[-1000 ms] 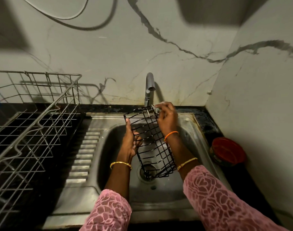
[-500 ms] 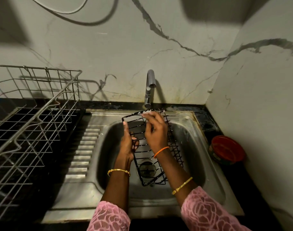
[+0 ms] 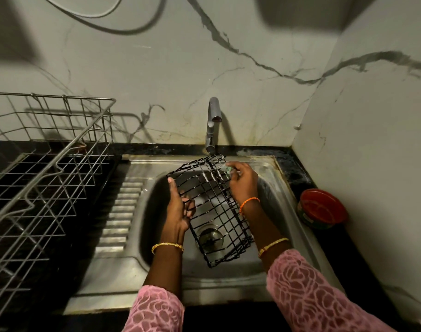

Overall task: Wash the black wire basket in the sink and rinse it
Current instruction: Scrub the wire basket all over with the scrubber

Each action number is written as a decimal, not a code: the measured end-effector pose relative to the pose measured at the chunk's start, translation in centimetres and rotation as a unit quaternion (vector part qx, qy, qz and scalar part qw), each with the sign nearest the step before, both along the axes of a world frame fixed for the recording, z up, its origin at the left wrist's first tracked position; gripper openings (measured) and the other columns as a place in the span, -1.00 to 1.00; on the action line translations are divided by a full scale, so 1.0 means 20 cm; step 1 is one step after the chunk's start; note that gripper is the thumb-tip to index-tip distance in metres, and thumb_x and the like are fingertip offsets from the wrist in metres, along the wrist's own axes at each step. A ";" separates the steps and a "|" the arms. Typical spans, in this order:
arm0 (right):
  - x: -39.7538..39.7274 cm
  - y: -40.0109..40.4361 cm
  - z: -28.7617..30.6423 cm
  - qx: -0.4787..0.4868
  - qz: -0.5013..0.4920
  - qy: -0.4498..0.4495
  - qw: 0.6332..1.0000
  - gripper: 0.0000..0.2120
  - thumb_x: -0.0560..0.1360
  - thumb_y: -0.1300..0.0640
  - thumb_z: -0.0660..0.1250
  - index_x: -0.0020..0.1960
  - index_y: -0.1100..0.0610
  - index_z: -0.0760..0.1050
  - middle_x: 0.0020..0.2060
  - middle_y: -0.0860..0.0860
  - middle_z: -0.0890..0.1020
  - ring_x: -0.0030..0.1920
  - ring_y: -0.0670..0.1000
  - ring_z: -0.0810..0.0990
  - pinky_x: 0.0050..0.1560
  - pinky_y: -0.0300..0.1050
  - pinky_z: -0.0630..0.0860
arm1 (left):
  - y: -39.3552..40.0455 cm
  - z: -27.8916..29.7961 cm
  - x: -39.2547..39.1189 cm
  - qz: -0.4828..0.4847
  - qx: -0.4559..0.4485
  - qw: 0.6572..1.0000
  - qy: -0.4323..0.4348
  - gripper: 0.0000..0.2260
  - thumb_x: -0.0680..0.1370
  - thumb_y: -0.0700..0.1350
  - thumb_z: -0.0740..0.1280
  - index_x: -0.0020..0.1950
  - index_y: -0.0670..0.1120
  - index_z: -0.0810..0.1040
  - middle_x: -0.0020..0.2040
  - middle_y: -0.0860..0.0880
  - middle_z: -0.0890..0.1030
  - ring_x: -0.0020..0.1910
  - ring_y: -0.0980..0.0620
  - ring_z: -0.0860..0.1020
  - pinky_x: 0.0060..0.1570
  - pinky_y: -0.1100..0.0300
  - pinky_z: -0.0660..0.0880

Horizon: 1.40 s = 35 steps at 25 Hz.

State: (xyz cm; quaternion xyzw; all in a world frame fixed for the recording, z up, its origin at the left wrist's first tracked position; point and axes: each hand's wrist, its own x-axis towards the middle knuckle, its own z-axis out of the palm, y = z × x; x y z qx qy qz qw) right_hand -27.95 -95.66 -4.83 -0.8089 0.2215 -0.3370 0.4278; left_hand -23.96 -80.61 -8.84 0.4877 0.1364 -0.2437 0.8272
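The black wire basket (image 3: 211, 212) is held tilted over the steel sink (image 3: 271, 195), its far end up near the tap and its near end low over the drain. My left hand (image 3: 179, 207) grips its left side, fingers through the wires. My right hand (image 3: 243, 180) is at the basket's upper right edge, closed on a small greenish scrub pad (image 3: 227, 169) pressed against the wires. White suds show on a few wires there.
A grey tap (image 3: 213, 123) stands behind the sink; no water stream is visible. A steel dish rack (image 3: 49, 178) fills the counter at left. A red-lidded round tub (image 3: 322, 209) sits on the black counter at right, next to the wall.
My right hand moved from the basket's top middle back to its upper right edge with the pad. The basket swung slightly, its far end turned rightward. My left hand kept its grip.
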 end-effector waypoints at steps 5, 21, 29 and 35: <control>0.00 0.17 -0.01 -0.076 0.017 0.028 0.997 -0.62 0.41 0.52 0.16 0.13 0.28 0.54 0.06 0.19 0.45 0.06 0.12 0.49 0.11 -0.06 0.53 | 0.00 0.03 -0.01 0.004 0.014 1.000 0.003 -0.49 0.42 0.44 0.16 -0.36 0.00 0.26 -0.58 0.07 0.22 -0.66 0.15 0.17 -0.62 0.36 0.06; 0.02 0.02 -0.03 0.001 -0.035 0.019 0.999 -0.69 0.48 0.45 0.16 0.11 0.27 0.56 0.10 0.22 0.54 0.12 0.13 0.50 0.07 -0.33 0.36 | 0.03 0.06 -0.02 0.032 -0.015 0.999 0.001 -0.53 0.44 0.41 0.18 -0.23 -0.01 0.35 -0.49 0.07 0.27 -0.60 0.17 0.23 -0.63 0.34 0.10; -0.22 0.29 -0.06 -0.161 0.127 -0.071 0.976 -0.66 0.44 0.41 0.11 0.08 0.26 0.58 0.03 0.16 0.50 0.12 0.00 0.43 0.17 -0.42 0.39 | 0.03 0.02 -0.02 0.030 0.009 0.999 -0.008 -0.48 0.40 0.46 0.14 -0.26 -0.01 0.33 -0.46 0.04 0.26 -0.63 0.16 0.22 -0.63 0.36 0.10; -0.19 0.24 -0.02 -0.185 0.186 -0.063 0.963 -0.65 0.44 0.32 0.09 0.07 0.24 0.59 -0.03 0.13 0.54 0.09 -0.07 0.40 0.12 -0.39 0.39 | -0.01 0.02 -0.04 0.002 0.001 1.000 -0.007 -0.40 0.41 0.45 0.13 -0.06 -0.10 0.41 -0.45 0.01 0.20 -0.67 0.16 0.17 -0.66 0.41 0.07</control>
